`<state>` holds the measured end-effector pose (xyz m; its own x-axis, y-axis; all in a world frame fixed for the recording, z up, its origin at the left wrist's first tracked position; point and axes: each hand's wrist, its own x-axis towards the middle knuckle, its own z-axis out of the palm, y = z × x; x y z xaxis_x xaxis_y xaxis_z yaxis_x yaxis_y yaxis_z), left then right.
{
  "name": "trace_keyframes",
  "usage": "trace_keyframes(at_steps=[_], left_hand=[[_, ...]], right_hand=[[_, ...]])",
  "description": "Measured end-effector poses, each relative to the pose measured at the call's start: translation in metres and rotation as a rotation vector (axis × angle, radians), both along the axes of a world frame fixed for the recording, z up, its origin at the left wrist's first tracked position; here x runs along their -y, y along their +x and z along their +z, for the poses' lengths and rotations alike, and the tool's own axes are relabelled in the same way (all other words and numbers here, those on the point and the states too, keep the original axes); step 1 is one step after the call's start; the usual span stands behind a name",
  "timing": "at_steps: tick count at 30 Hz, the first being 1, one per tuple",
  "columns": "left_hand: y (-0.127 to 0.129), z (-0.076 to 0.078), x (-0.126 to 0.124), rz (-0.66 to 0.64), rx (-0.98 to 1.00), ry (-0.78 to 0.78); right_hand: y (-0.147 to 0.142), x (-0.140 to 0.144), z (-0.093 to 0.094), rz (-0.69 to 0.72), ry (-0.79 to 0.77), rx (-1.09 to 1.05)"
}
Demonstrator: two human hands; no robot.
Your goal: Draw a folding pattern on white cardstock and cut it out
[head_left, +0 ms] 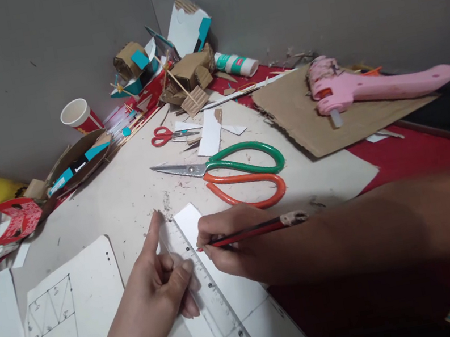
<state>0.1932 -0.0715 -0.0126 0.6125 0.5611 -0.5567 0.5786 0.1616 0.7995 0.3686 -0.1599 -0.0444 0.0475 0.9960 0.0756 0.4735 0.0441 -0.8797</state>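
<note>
Clear plastic makes up the ruler (218,307), which lies under the thumb of the left grip (158,286) and runs down past it toward the person. That grip is partly open: the pointing finger sticks out past the ruler's edge, the other fingers bend in, and the thumb rests on top. It looks like a press more than a pinch. The right grip (230,248) is closed around a red and black pencil (257,231), with the tip just beside the ruler.

White card (273,327) lies under the ruler and shows on both sides of it, partly below the right grip. The ruler should be light, stiff and a bit slippery, so it could slide or turn. Two spread spots, one near each end, would hold it best, with fingers back from the pencil side. The card looks light and thin, and may bend or crease, so a flat push near its edge suits it. The pencil is likely light and hard, and the best hold is close to its tip.

Big scissors (203,172) lie on the tabletop (133,189), just beyond the right grip.
</note>
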Motion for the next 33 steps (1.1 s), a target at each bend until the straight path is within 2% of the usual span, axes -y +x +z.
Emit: trace_keyframes(at_steps=[7,10,13,16,19,22,26,33], left_hand=[[-0.001,0.000,0.000,-0.002,-0.017,0.002],[-0.002,-0.001,-0.001,0.007,0.007,-0.008],[-0.001,0.001,-0.002,0.024,0.036,-0.027],[0.001,0.008,0.001,0.046,0.055,-0.022],[0.006,0.015,0.007,0.100,0.077,-0.011],[0.011,0.015,0.011,0.121,0.087,-0.029],[0.019,0.009,0.011,0.053,0.084,-0.075],[0.031,0.003,0.010,0.048,0.141,-0.057]], right_hand=[[0.003,0.000,0.005,-0.001,-0.081,-0.031],[0.008,0.000,0.014,-0.026,-0.075,-0.177],[0.013,0.001,0.019,-0.126,-0.041,-0.362],[0.015,0.001,0.015,-0.216,-0.078,-0.570],[0.015,-0.001,0.008,-0.236,-0.095,-0.685],[0.014,-0.005,0.007,-0.260,-0.121,-0.709],[0.015,-0.007,0.014,-0.301,-0.146,-0.726],[0.016,-0.006,0.017,-0.316,-0.144,-0.707]])
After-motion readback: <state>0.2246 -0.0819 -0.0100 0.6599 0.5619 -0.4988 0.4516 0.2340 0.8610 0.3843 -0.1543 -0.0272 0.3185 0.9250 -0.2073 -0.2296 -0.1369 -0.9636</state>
